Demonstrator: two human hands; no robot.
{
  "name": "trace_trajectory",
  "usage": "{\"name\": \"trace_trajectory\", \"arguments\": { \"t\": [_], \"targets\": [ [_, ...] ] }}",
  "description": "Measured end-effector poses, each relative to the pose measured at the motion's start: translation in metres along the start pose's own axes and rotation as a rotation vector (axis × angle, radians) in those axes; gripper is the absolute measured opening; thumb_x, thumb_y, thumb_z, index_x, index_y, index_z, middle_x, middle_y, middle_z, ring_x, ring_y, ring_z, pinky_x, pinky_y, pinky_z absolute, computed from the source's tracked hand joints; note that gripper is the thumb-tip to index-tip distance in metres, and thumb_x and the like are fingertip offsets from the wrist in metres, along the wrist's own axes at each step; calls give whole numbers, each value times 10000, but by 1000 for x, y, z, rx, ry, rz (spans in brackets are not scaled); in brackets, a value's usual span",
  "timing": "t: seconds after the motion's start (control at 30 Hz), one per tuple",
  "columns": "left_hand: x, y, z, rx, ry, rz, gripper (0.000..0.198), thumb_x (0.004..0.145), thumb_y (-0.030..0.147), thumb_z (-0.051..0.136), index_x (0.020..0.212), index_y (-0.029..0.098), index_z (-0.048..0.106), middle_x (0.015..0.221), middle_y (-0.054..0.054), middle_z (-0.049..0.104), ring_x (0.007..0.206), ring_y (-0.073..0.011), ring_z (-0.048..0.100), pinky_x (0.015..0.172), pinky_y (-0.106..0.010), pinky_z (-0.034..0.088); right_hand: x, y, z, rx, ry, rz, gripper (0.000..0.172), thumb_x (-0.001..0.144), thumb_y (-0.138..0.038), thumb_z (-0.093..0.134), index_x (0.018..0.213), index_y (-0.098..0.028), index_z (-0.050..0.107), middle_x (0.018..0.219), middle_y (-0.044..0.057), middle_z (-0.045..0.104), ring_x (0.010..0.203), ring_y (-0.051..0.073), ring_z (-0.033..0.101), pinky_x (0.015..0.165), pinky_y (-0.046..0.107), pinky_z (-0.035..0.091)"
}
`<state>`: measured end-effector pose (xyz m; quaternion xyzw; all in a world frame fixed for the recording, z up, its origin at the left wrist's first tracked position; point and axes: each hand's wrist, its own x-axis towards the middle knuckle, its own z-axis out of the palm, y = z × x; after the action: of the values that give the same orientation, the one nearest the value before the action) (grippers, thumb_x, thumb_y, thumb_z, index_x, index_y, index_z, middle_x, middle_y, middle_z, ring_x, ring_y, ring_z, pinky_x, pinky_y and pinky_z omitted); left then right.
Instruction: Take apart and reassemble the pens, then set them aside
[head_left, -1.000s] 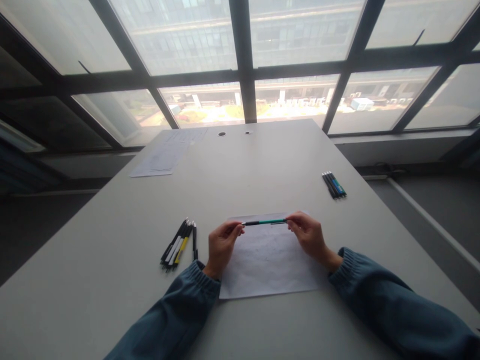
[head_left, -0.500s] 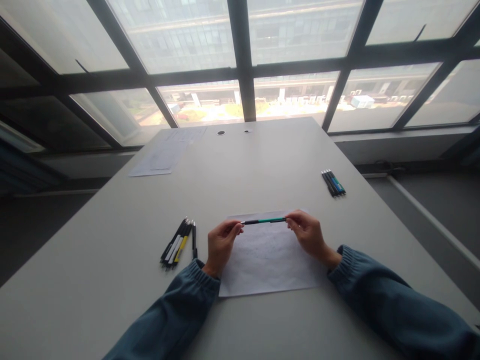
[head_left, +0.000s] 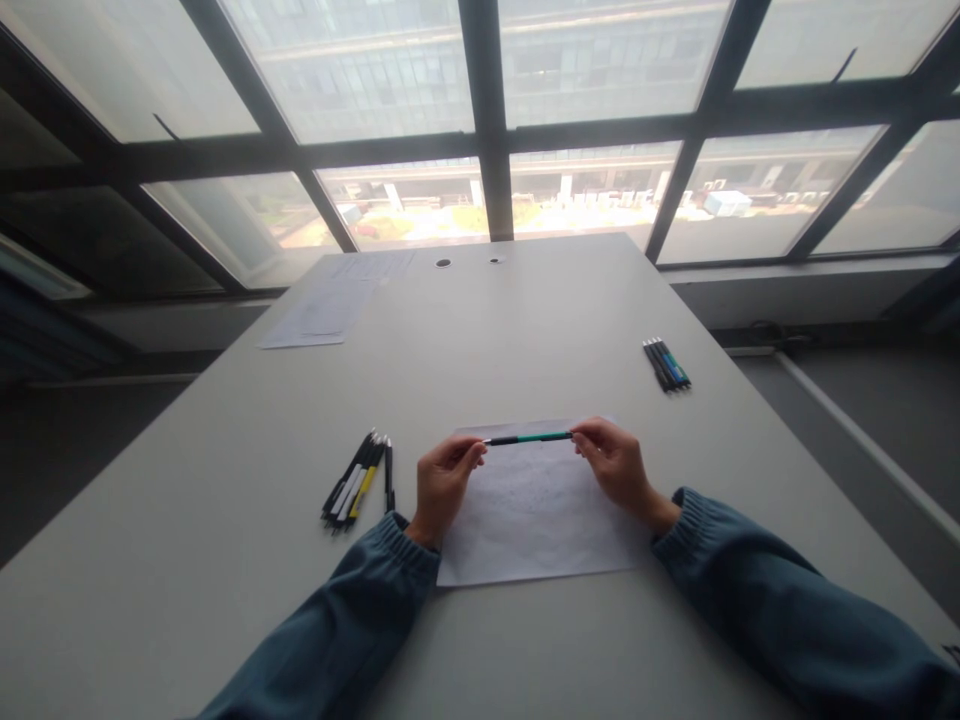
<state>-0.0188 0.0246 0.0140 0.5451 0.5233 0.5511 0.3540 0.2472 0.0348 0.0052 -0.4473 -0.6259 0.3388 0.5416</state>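
Observation:
A green and black pen (head_left: 531,438) is stretched level between my two hands, over the far part of a white paper sheet (head_left: 536,510). My left hand (head_left: 447,485) pinches its tipped end, and my right hand (head_left: 613,463) pinches the other end. Left of my left hand lies a bunch of several pens (head_left: 352,482), black, white and yellow, with a single black pen (head_left: 388,475) beside them. A small row of black, blue and green pens (head_left: 666,365) rests farther off on the right.
More paper sheets (head_left: 319,310) lie at the far left of the light table (head_left: 495,340). Two round holes are near its far edge. Large windows (head_left: 592,190) stand behind the table, and a pale pipe runs along the floor at right.

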Motion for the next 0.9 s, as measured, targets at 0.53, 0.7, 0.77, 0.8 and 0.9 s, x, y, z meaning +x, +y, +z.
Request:
{"name": "trace_trajectory", "arguments": {
  "t": [0.53,0.7,0.77,0.8,0.9],
  "targets": [
    [0,0,0,-6,-9,-2,252,820,385,761,880,141,755,726,-42,717,621,-127,642,606,-230,540,0,1,-1,-14,-15,6,194,938,-377,625,907,-199,696,769,31,646,672,156,614,628,286,521],
    [0,0,-1,-9,-18,0,233,823,372,760,871,144,753,723,-35,709,617,-121,635,605,-223,536,-1,2,-1,-11,-18,5,177,942,-358,623,908,-200,695,780,28,643,676,153,610,637,288,513],
    [0,-1,-1,-7,-19,-2,233,824,371,759,871,143,753,725,-37,710,619,-122,636,609,-225,538,-1,1,-1,-5,-20,7,168,944,-347,623,910,-199,694,786,27,642,678,150,610,636,284,508],
    [0,-1,-1,-6,-18,-1,232,825,370,758,871,143,753,725,-38,710,621,-122,636,611,-225,538,-1,0,-1,-2,-22,6,165,945,-343,622,908,-199,693,785,26,641,677,148,608,633,282,505],
    [0,-3,-2,-4,-22,0,230,826,368,758,873,143,753,727,-39,712,623,-120,634,613,-222,536,0,-1,-1,4,-22,-2,158,948,-329,620,896,-197,690,771,21,634,674,143,602,629,274,496]
  ]
}}
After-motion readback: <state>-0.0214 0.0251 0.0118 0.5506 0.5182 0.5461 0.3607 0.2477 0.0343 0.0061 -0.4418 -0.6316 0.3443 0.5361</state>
